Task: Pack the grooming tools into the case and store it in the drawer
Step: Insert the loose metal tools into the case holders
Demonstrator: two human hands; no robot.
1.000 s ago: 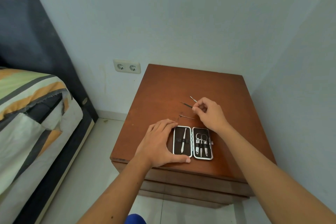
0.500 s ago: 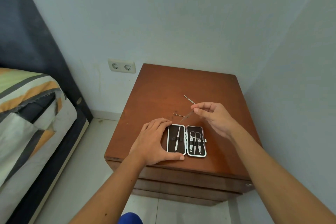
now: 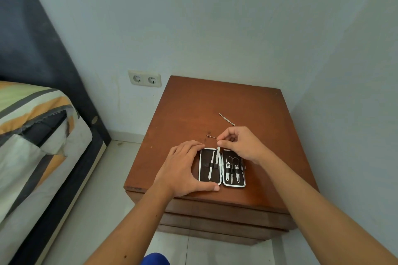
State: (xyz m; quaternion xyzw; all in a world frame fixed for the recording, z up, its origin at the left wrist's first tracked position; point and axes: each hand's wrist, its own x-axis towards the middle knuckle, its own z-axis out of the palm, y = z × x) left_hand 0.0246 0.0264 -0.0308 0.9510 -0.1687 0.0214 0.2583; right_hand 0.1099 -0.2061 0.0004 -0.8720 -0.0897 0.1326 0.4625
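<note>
Wooden nightstand [image 3: 193,101]: left hand [image 3: 181,170] flat, steadying open case [image 3: 221,166]; right hand [image 3: 239,143] pinches perhaps a slim file [image 3: 218,154].

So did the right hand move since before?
Yes. The right hand carried a thin tool from the far loose tools toward the open case, nearer the nightstand's front edge.

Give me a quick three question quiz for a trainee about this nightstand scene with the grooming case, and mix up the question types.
1. True or false: the grooming case lies open on the nightstand.
2. How many loose tools lie on the wood behind the case? A) none B) two C) five
3. Fill in: the right hand pinches a thin metal tool over the case's ____ half.

Key: 1 true; 2 B, the far tool and the near tool; 3 left, which the left hand steadies.
</note>
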